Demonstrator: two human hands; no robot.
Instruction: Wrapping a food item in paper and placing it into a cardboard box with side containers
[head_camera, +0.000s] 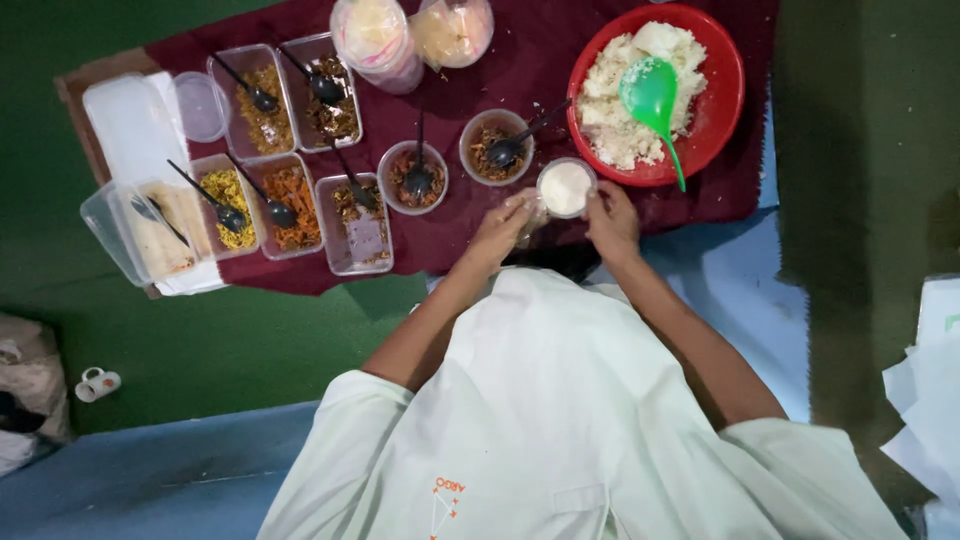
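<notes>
Both hands gripped small clear cup (565, 188) of white rice: left hand (503, 228), right hand (611, 218) closed round its sides | cup just beside red bowl (725, 95) | step judged: portioning | next needs toppings beyond cup.

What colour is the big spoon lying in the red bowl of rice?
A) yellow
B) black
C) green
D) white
C: the spoon resting on the rice in the red bowl is bright green, while the black spoons sit in the smaller tubs to its left.
</notes>
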